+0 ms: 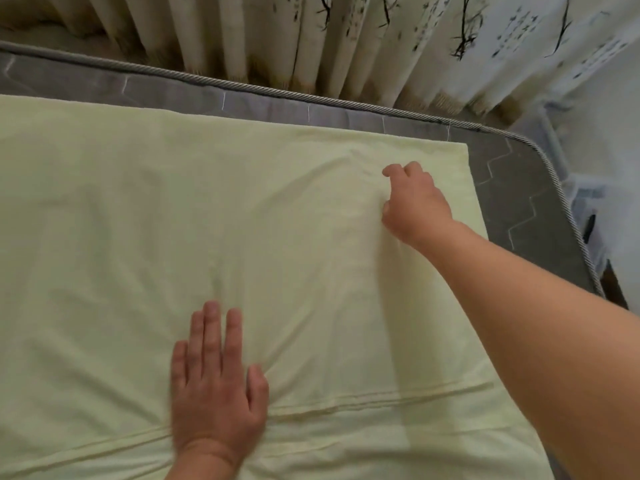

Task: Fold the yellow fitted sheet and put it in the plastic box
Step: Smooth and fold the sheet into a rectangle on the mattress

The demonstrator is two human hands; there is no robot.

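The yellow fitted sheet (166, 216) lies spread on a grey mattress (519, 192), layered at least 2 deep by the look of the stitched hem (381, 398) that crosses it near the person. Its far edge runs parallel to the mattress edge, just short of it, which suggests it was squared up for the next fold.

The left hand (216, 393) rests flat on the cloth, fingers straight and together, palm over the hem. Creases fan out from under it, so it probably serves as an anchor, pinning the layers so they do not slide.

The right hand (414, 202) reaches out near the sheet's far right corner, fingers curled down onto the fabric. A soft ridge runs from it back toward the near side. I cannot tell whether it pinches the cloth or only drags across it to smooth it.

A patterned curtain (311, 39) hangs behind the bed. The plastic box is not clearly in view.
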